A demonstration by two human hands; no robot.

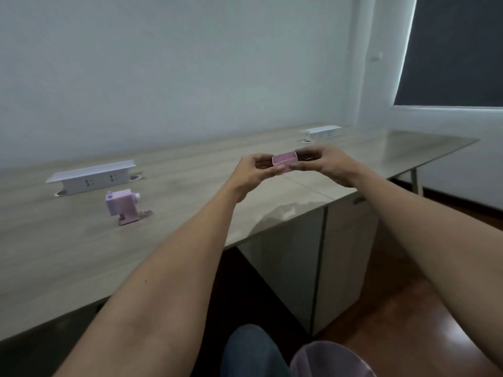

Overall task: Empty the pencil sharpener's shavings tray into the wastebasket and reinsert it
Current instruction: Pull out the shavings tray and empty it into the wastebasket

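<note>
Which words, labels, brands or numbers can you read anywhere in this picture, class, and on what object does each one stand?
None can be read.
Small pink plastic shavings tray: no print shows.
Lilac plastic pencil sharpener: no label visible.
White desktop socket strip: only socket holes show, no legible text.
Far white socket strip: too small and blurred to tell.

Pale grey-white wall [168, 63] behind long light wood-grain bench [68, 254]. Two white power-socket blocks on bench: near one [91, 176] at left, far one [321, 131] toward right end. Light cabinet [326, 254] with doors under bench at right. Thin white leg [417, 183] under bench's far end. Dark reddish-brown wood floor [402, 308], glossy. Dark window [457, 50] at upper right, pale frame, light glow along its left edge. Small white wall fitting [377, 57] beside window; too small to identify.
</note>
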